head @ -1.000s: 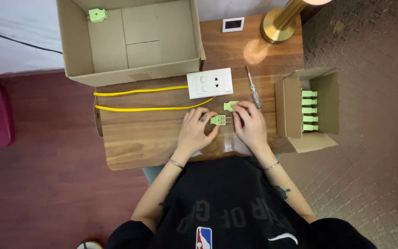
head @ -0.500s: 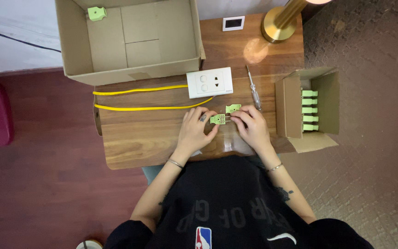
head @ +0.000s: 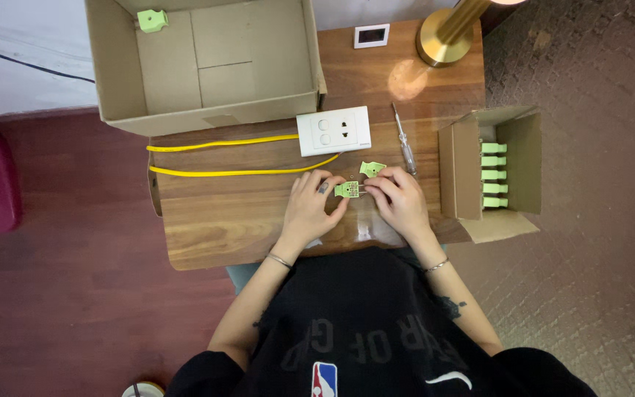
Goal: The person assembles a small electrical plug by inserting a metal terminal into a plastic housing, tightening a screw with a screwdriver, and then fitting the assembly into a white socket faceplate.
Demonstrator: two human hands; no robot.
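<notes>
Holding green plug base [head: 347,190] as before w/ both hands; cover [head: 371,168] now on table.

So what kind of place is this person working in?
Probably a home room used as a makeshift assembly spot: a small wooden table, a brass lamp base, carpet, and cardboard boxes of green plug parts.

Small light-green moulded plastic plug [head: 347,190]; smooth, faintly glossy brown wood-grain bench [head: 244,213]; matt brown cardboard box [head: 207,66]; shiny brass-coloured metal lamp base [head: 446,37].
</notes>
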